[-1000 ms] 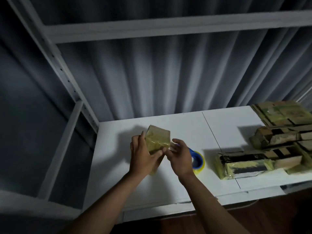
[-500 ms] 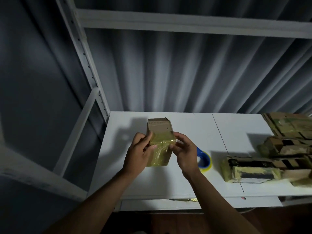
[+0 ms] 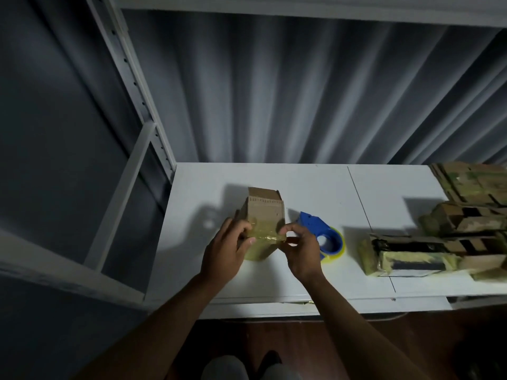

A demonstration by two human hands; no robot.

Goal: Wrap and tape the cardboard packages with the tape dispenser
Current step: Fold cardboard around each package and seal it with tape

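White shelf top (image 3: pixel 274 281) before grey curtain | cardboard package (image 3: pixel 264 215) had been turned upright since a second earlier, held at centre | left hand (image 3: pixel 227 250) gripped its side; right hand (image 3: pixel 300 250) pinched tape at its right edge, apparently smoothing it | tape dispenser (image 3: pixel 319 234) lay idle just right | taped packages (image 3: pixel 439 237) far right.

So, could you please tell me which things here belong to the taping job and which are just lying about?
In use:
- cardboard package, held by left hand
- yellowish tape, pinched by right hand
- blue tape dispenser

Lying about:
- taped packages
- white shelf
- shelf frame
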